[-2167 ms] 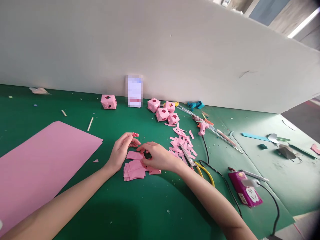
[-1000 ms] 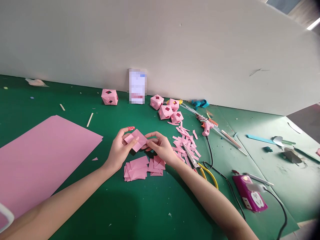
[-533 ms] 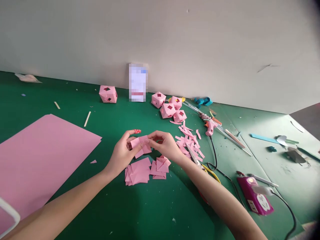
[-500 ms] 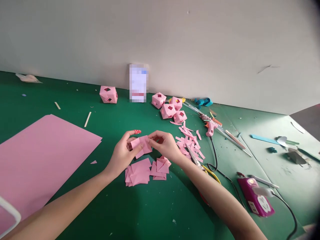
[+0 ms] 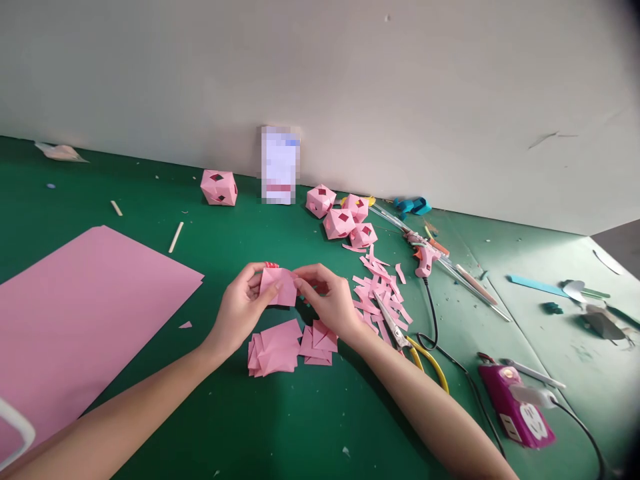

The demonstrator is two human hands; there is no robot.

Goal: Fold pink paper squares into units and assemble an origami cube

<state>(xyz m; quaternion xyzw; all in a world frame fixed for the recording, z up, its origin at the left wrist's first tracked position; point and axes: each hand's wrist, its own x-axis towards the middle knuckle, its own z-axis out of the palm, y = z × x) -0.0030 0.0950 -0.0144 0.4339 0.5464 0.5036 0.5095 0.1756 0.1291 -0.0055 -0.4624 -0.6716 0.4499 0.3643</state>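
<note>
A small pink paper square (image 5: 278, 288) is held up between my two hands, above the green table. My left hand (image 5: 244, 299) pinches its left part, thumb on the front and fingers behind. At its right edge, my right hand (image 5: 327, 295) grips it between thumb and forefinger. Just below lies a stack of flat pink paper pieces (image 5: 276, 347). Beside that, nearer my right wrist, is a smaller pile of folded pink paper pieces (image 5: 319, 343). The fingers behind the square are partly hidden.
Pink paper polyhedra (image 5: 339, 223) stand near the wall beside a propped, blurred phone (image 5: 280, 165). Pink paper scraps (image 5: 375, 287), scissors (image 5: 397, 327) and a pink glue gun (image 5: 426, 257) lie to the right, with a purple power socket (image 5: 517, 407). A large pink sheet (image 5: 95, 320) covers the left.
The paper square came up from the table into both hands. It was turned diamond-wise, then bent at a crease, and now faces me flatter. The view has shifted slightly.
</note>
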